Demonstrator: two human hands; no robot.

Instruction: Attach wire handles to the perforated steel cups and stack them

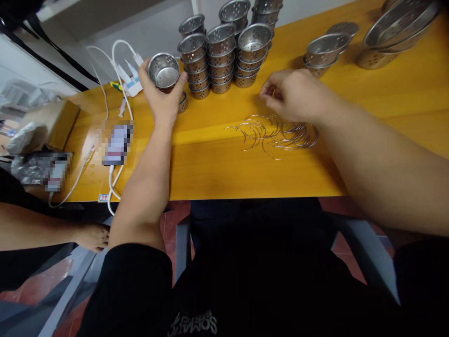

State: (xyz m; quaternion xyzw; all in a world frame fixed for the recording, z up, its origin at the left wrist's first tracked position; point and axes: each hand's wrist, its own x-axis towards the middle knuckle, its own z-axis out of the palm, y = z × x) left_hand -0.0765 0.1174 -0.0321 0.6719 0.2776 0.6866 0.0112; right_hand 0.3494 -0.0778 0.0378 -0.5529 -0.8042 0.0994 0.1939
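Note:
My left hand (159, 93) is wrapped round a small perforated steel cup (163, 71), tilted so its open mouth faces me, just above the yellow table (217, 164). A second small cup (183, 102) lies on the table beside that hand. My right hand (293, 93) hovers over a loose pile of thin curved wire handles (277, 133), its fingertips pinched together; whatever they pinch is too thin to make out. Behind both hands stand several stacks of the same steel cups (224, 56).
More stacked cups (324, 51) and larger steel bowls (398, 28) sit at the back right. A phone (117, 142) with white charging cables (112, 182), a cardboard box (52, 121) and bagged items lie at the left. Another person's arm (52, 231) reaches in below the table's left edge.

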